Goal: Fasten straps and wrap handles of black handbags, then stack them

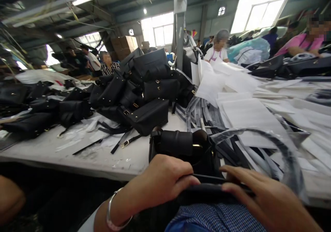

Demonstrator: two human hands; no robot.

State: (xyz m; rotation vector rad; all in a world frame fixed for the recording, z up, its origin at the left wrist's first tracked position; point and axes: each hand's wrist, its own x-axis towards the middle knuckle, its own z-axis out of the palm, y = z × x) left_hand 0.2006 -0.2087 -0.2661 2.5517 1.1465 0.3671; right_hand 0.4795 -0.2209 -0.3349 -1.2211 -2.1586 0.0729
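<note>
Bag (181, 144) rim under left hand (160, 182), right hand (263, 197) fingers

Count of hands at the bottom of the frame: two, one left hand (160, 180) and one right hand (263, 197). One bracelet (113, 218), on the left wrist. One black handbag (181, 145) at those hands, lower centre. In the heap of bags (152, 87) at centre: at least eight, overlapping, exact figure not obtainable. Among the further bags (31, 111) at left: at least five. Along the top of the frame, people (218, 50): at least six. Of bright windows (157, 30): at least three. The white sheets (245, 111), right half: too many to count. The wrapped straps (201, 114), centre right: a bundle, likewise uncountable.
</note>
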